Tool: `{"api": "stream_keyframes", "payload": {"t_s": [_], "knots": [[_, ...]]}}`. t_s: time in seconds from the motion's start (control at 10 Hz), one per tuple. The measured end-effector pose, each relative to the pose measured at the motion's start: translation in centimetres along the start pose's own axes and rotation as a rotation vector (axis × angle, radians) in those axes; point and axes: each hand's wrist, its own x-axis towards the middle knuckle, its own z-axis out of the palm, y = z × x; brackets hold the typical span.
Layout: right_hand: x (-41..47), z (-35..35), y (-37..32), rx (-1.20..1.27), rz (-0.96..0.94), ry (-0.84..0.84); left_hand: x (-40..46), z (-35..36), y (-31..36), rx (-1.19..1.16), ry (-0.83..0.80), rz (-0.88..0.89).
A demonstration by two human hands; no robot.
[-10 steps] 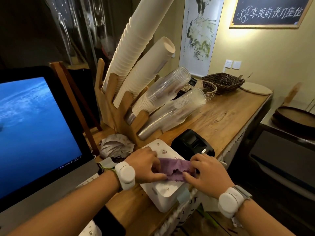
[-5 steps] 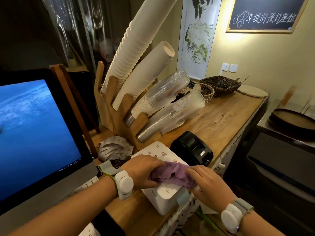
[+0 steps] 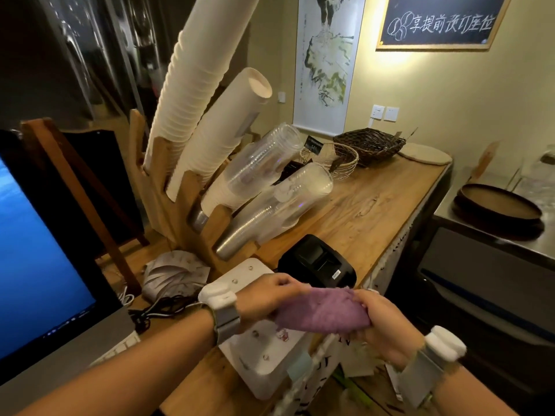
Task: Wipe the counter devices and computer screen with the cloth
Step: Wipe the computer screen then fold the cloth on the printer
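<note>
Both hands point(image 3: 324, 310) stretch purple cloth point(image 3: 319, 312); rack point(image 3: 168, 187) holds stacked cups point(image 3: 198, 85).

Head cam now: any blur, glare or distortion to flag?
Head view: motion blur on both hands and the cloth; warm hotspot on the wall under the chalkboard; monitor bright, cropped at left; wide-angle bending of the cup stacks.
</note>
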Motion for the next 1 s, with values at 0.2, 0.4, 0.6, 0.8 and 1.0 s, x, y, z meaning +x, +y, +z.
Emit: {"api": "stream_keyframes", "payload": {"t_s": [0.2,0.4,0.6,0.8,1.0], "knots": [[2.8,-5.4,-0.8,-0.216,-0.056,0.112,7.4,2.9,2.7,0.227,0.084,0.027],[9.2,-9.5,-3.6,-0.159,-0.11,0.262,18.0,5.0,6.5,0.289,0.232,0.101],[18.9,-12.1,-4.4,-0.173,-0.049,0.34,27.0,4.7,7.5,0.279,0.305,0.068],[25.5,-12.8,-3.1,-0.227,-0.059,0.332,32.8,2.7,5.4,0.482,0.353,0.013],[26.9,-13.1,-1.6,-0.795,-0.048,0.291,35.0,1.9,3.5,0.911,0.376,-0.159]]}}
